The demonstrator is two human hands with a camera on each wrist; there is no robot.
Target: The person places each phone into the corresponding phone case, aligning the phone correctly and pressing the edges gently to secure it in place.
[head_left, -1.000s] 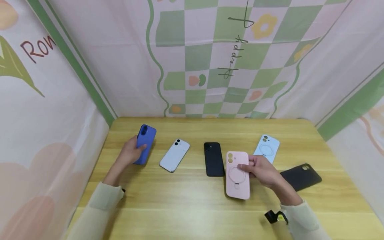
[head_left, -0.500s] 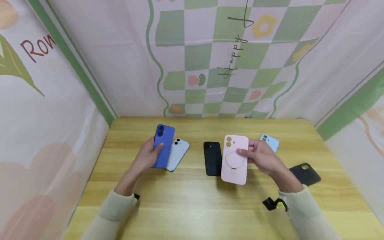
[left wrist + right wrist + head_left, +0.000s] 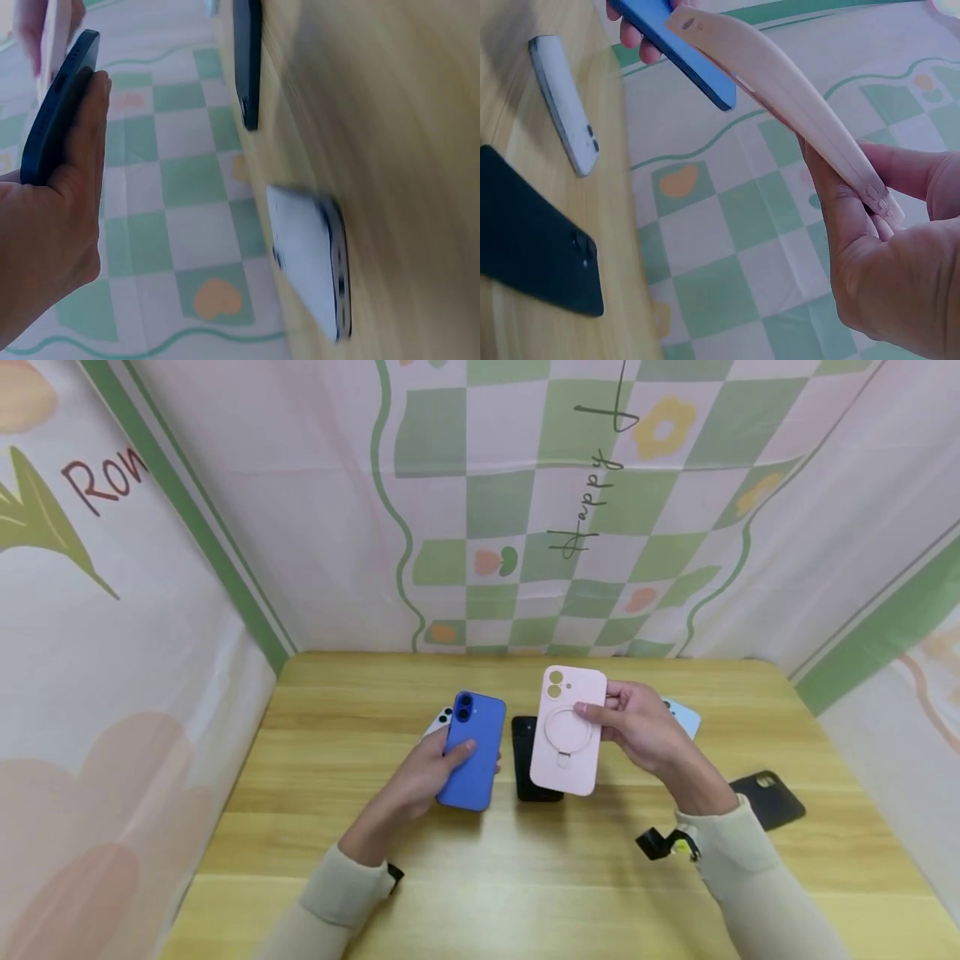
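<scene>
My left hand (image 3: 423, 777) grips a blue phone (image 3: 476, 756) by its sides, back facing up, thumb across it. A pink phone case (image 3: 567, 735) with a ring on its back is pinched in my right hand (image 3: 641, 727), thumb on the outer face. Both things are held above the table, side by side and apart in the head view. Beneath the blue phone lies a white phone (image 3: 304, 259), mostly hidden in the head view. A black phone (image 3: 527, 768) lies partly behind the pink case; the right wrist view shows more of that black phone (image 3: 536, 232).
On the right of the wooden table (image 3: 480, 893) lie a light blue phone case (image 3: 682, 717), mostly covered by my right hand, and a black phone case (image 3: 772, 797), partly behind my sleeve. A patterned cloth (image 3: 495, 502) hangs behind the table's back edge.
My left hand has carried the blue phone rightward, from the table's left side to the middle. My right hand has raised the pink case and brought it a little left, nearer the phone.
</scene>
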